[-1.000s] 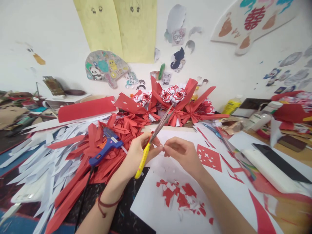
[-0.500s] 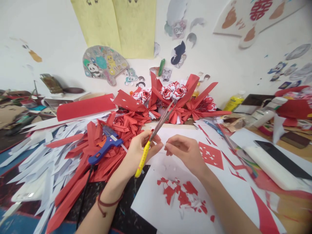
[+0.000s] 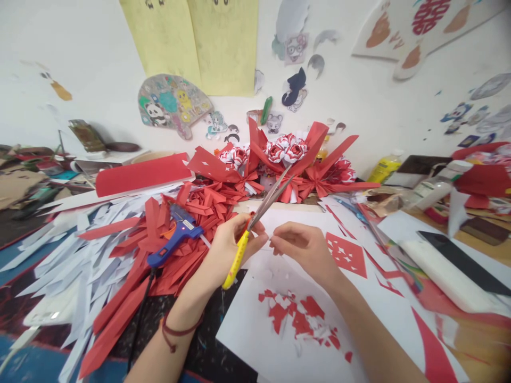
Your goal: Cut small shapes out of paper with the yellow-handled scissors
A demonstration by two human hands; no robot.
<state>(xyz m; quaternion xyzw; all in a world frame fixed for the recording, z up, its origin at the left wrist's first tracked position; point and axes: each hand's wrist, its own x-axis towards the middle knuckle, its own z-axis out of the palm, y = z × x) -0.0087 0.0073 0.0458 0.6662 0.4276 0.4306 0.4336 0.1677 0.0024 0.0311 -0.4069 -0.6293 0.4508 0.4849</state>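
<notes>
My left hand (image 3: 235, 244) is closed round a pair of scissors with yellow handles (image 3: 236, 260), its blades slightly apart and pointing up and away. Close beside it, my right hand (image 3: 299, 242) has thumb and fingers pinched together; anything between the fingertips is too small to make out. Both hands are over white paper sheets. Below them, red and white paper scraps (image 3: 299, 314) lie scattered on a white sheet (image 3: 247, 330). To the right of my right hand is a red paper square with cut-out shapes (image 3: 346, 254).
A blue glue gun (image 3: 175, 242) rests on a heap of folded red paper strips (image 3: 139, 287), beside white strips (image 3: 80, 255). Red and white paper flowers (image 3: 287, 149) stand against the wall. Toward the right lie a black phone (image 3: 463, 260) and a yellow bottle (image 3: 385, 167).
The scissor blades have opened a little wider. Both hands keep nearly the same place, and the whole view has shifted very slightly.
</notes>
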